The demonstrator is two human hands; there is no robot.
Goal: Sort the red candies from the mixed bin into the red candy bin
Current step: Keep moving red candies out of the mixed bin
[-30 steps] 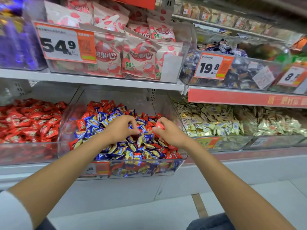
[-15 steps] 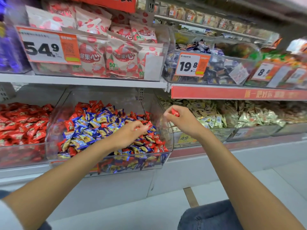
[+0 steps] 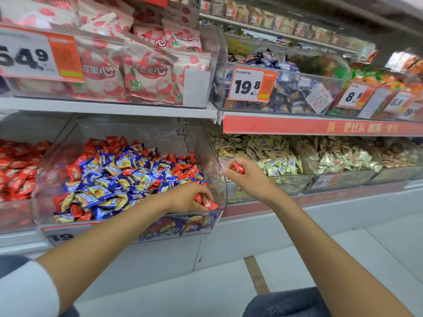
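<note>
You're pinching one red candy (image 3: pixel 239 168) in the right grip (image 3: pixel 249 177); left grip (image 3: pixel 190 197) is clutching red candies (image 3: pixel 207 203) at the front-right corner of the mixed bin (image 3: pixel 212 152). Red candy bin (image 3: pixel 16 216) is sitting left of both, left grip nearer.

Prices are being displayed on the 54.9 tag (image 3: pixel 41 57), 19.8 tag (image 3: pixel 251 86) and 8.8 tag (image 3: pixel 353 96); 50% on pouches (image 3: pixel 146 83); 19 on the mixed bin (image 3: pixel 212 152).

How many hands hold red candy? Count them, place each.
2. Left hand grips red candy in the mixed bin's front-right corner; right hand pinches one piece just outside it.
</note>
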